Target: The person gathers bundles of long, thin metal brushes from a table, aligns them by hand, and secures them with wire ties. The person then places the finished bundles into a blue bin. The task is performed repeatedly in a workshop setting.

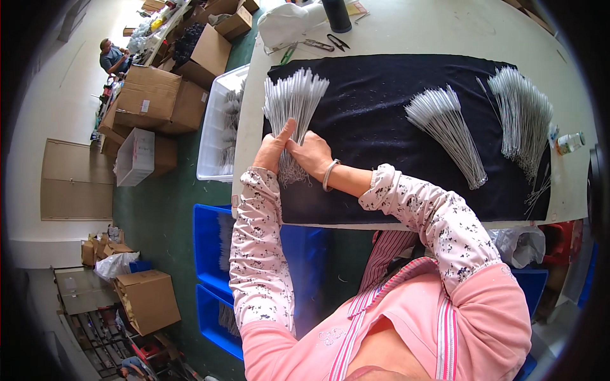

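Down on the black cloth that covers most of the white table, both hands meet at the narrow, near end of a fanned bundle of thin white wire brushes. The left hand grips that end with its fingers curled around the twisted stems and its thumb sticking up along the bundle, while the right hand, with a pale bangle at its wrist, presses in just beside it, fingers closed together over the same stems. The bundle lies at the left side of the cloth, its brush tips spreading toward the far edge. To the right, a second fan of brushes lies flat on the cloth, and farther right a third, larger heap reaches almost to the cloth's edge. Beyond the cloth, at the far side of the table, sit small scissors, a dark cylinder and a crumpled white bag. Left of the table stands a white crate holding more brushes, with blue bins nearer on the green floor and cardboard boxes stacked farther left.
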`<state>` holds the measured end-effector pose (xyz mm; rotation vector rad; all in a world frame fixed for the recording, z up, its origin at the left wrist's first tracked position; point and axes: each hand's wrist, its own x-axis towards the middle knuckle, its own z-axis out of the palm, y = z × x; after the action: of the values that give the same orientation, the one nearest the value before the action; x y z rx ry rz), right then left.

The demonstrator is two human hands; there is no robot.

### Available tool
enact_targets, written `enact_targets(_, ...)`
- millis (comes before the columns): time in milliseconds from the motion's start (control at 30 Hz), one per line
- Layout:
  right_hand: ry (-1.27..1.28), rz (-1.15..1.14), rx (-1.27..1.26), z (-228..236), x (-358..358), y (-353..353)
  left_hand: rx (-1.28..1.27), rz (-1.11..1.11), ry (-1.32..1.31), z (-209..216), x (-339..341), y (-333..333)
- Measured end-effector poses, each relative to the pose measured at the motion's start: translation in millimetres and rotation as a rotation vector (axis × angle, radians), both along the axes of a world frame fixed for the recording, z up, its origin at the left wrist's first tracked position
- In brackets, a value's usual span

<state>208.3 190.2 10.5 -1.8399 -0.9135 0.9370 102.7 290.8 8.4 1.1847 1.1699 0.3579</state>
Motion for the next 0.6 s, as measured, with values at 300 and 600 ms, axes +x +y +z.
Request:
enact_targets(300, -0.677, -0.020, 0.463, 32.9, -11.5, -25.1, -0.122, 0.004, -0.566, 31.0, -0.7, -47.3)
enact_targets(600, -0.654, 0.106, 0.761, 49.9, -28.7, -90.5, -0.319, 0.142, -0.770, 55.5, -22.9, -110.4)
